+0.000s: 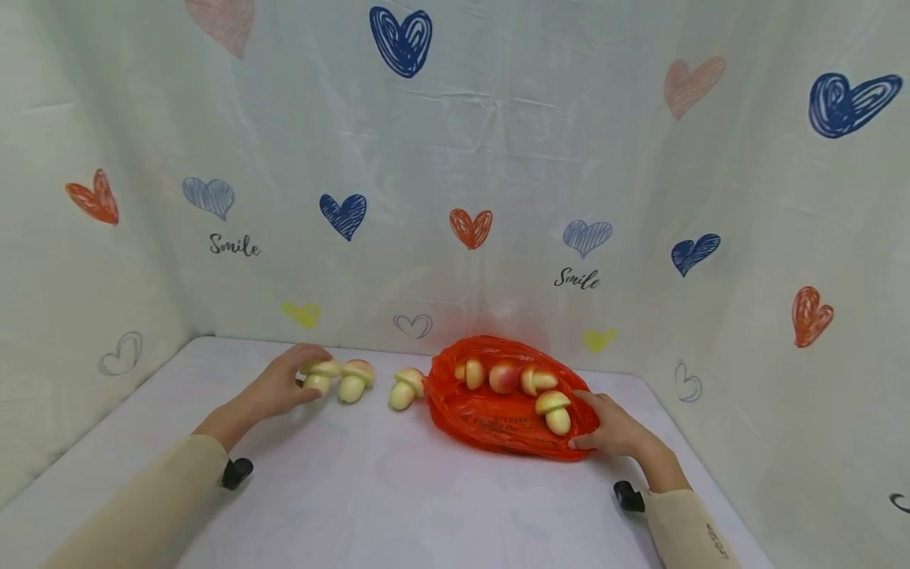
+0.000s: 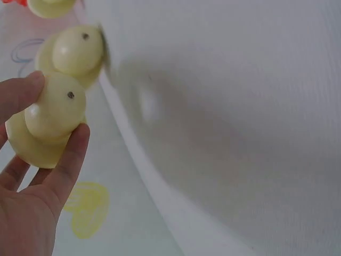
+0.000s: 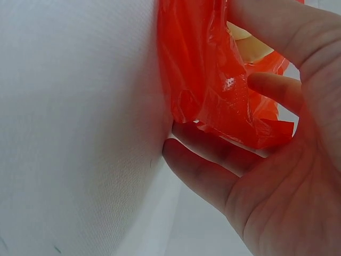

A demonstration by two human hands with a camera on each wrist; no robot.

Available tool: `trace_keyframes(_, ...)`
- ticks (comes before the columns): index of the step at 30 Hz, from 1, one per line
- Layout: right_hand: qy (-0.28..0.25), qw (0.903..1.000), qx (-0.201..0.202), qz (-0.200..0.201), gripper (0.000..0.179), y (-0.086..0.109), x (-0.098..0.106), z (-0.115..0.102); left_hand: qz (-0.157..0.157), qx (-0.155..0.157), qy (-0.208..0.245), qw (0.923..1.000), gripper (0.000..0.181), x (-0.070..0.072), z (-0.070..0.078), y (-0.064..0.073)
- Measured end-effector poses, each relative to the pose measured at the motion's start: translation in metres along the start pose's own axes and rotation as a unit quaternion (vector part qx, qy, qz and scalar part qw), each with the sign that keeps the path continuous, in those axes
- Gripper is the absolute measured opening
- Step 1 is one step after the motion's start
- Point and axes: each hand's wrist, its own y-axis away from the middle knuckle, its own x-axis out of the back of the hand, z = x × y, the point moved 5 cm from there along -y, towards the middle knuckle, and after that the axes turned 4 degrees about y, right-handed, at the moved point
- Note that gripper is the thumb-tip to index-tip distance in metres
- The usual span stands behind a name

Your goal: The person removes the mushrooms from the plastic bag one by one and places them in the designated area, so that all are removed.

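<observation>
My left hand [image 1: 287, 381] grips a toy mushroom [image 2: 56, 106] between thumb and fingers, at the table's back left. It has a cream stem with a dark dot at its end. Close beside it stands a second mushroom [image 1: 353, 381], and a third mushroom [image 1: 405, 389] lies nearer the bag. A red plastic bag [image 1: 490, 423] lies spread at the back right. My right hand [image 1: 611, 427] holds that bag's right edge, with fingers bent about the film [image 3: 213, 80]. Just inside this edge lies a mushroom [image 1: 557, 412] with a yellow and red cap.
Farther back on the bag are a mushroom [image 1: 471, 373], a round red cap [image 1: 504, 377] and another mushroom [image 1: 538, 379]. The white table [image 1: 398, 498] meets a curtain [image 1: 498, 276] printed with hearts at its back edge. Black wrist devices [image 1: 237, 472] show below both sleeves.
</observation>
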Motion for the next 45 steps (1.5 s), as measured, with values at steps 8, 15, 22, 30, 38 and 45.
trace_keyframes(8,0.001,1.0,-0.004,-0.003,0.092,-0.001,-0.002,-0.001,-0.019,0.001,-0.047,0.9987,0.05,0.0,-0.018,-0.003)
trace_keyframes(15,-0.004,0.9999,-0.011,-0.004,0.093,-0.002,-0.001,0.0,-0.029,0.011,-0.063,0.9976,0.05,-0.001,-0.029,-0.012)
trace_keyframes(22,-0.006,0.9999,-0.009,-0.005,0.093,-0.002,0.0,0.0,-0.037,0.039,-0.049,0.9973,0.054,-0.002,-0.035,-0.018)
trace_keyframes(30,-0.006,1.0,-0.004,-0.004,0.092,-0.001,0.001,-0.002,-0.055,0.05,-0.055,0.9957,0.054,-0.005,-0.032,-0.021)
trace_keyframes(38,-0.009,0.9999,-0.004,-0.003,0.09,-0.001,0.003,-0.002,-0.057,0.051,-0.052,0.9957,0.054,-0.006,-0.031,-0.022)
trace_keyframes(45,-0.008,0.9999,-0.007,-0.004,0.091,-0.001,0.002,0.001,-0.061,0.053,-0.06,0.995,0.058,-0.006,-0.03,-0.023)
